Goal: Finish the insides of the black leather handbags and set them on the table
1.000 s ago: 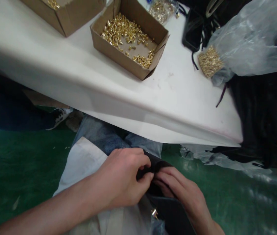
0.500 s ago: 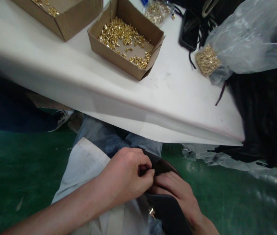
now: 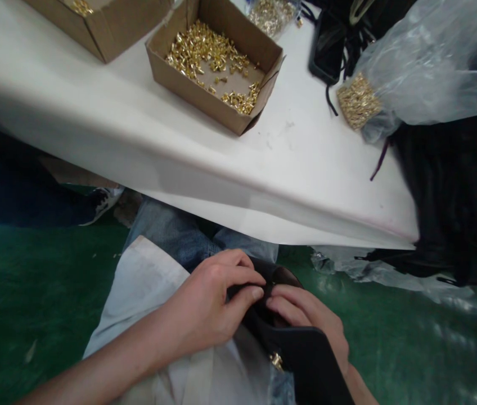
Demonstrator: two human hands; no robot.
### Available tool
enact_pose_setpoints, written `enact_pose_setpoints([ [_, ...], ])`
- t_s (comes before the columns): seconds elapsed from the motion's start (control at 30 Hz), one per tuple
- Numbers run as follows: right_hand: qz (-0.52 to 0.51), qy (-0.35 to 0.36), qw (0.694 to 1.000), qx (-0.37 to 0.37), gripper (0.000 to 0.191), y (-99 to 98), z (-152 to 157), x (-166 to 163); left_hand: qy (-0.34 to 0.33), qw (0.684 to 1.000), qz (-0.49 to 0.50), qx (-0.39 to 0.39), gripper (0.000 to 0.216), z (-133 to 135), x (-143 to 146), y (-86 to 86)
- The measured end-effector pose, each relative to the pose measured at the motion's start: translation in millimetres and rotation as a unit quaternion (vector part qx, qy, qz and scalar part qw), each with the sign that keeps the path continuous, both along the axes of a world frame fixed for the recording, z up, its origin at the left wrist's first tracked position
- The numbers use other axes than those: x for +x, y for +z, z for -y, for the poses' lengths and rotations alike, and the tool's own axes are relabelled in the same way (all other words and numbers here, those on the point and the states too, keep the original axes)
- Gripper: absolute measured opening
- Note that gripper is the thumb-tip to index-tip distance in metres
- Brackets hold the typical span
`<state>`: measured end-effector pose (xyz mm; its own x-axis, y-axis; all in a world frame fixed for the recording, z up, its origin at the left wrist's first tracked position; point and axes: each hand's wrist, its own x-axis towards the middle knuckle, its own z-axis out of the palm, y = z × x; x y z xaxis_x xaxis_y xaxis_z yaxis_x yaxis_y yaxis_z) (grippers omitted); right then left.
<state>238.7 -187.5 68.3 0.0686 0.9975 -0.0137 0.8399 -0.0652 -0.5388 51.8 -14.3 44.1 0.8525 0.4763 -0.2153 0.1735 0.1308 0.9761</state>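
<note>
Below the table edge, over my lap, both hands work on a black leather piece with a small gold fitting on it. My left hand has its fingers curled and pinching the dark upper edge of the piece. My right hand grips the same piece from the right, fingers closed over it. A white cloth lies across my jeans under the hands. On the white table stands an open cardboard box with many small gold rivets.
A second cardboard box sits at the far left of the table. A clear bag of gold parts, a large plastic bag, black straps and dark fabric crowd the right side. Green floor lies below.
My left fingers have loosened from a tight pinch and spread along the piece's edge. The black piece has shifted slightly, and the gold fitting now shows lower down.
</note>
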Motion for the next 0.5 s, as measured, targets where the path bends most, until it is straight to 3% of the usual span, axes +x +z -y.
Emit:
enact_pose_setpoints([
  [0.13, 0.044, -0.059, 0.997, -0.026, 0.021, -4.6, 8.7, 0.1, 0.001, 1.0, -0.003, 0.014, 0.021, -0.6, -6.5, -4.2],
  [0.37, 0.044, 0.017, 0.998, 0.028, 0.036, -0.1, 2.6, -0.6, 0.016, 1.0, 0.005, 0.007, 0.019, 4.7, -8.4, -9.7],
  [0.5, 0.071, 0.022, 0.995, 0.069, 0.027, -6.3, 0.6, 8.0, 0.009, 1.0, 0.013, 0.003, 0.019, 5.2, -10.4, -7.5],
])
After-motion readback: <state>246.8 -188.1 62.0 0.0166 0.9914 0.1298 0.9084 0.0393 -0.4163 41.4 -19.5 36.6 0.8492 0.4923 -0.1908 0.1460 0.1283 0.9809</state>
